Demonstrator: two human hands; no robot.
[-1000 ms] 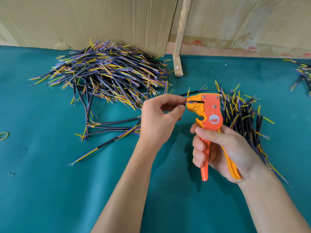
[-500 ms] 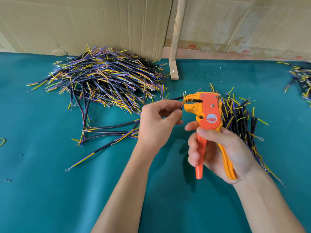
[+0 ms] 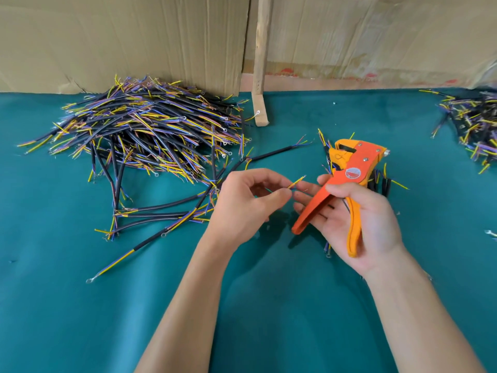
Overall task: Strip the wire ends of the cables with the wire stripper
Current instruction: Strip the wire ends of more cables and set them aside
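My left hand (image 3: 250, 203) pinches the thin yellow wire end (image 3: 296, 182) of a cable between thumb and forefinger; the rest of that cable is hidden behind the hand. My right hand (image 3: 360, 222) holds the orange and yellow wire stripper (image 3: 356, 164), thumb over its orange handle and the yellow handle lying in the palm. The handles are spread and the jaws point up and left, a short way right of the wire tip and apart from it. My right fingertips almost touch the wire.
A big heap of black cables (image 3: 145, 130) lies at the back left, with loose cables (image 3: 161, 211) in front of it. A smaller pile (image 3: 383, 183) sits behind my right hand, another pile (image 3: 476, 122) at far right. A wooden stick (image 3: 259, 63) leans on the cardboard wall (image 3: 134, 41).
The stripper has come off the wire end and swung right and down, its handles now spread. My left hand has dropped a little with the wire still pinched.
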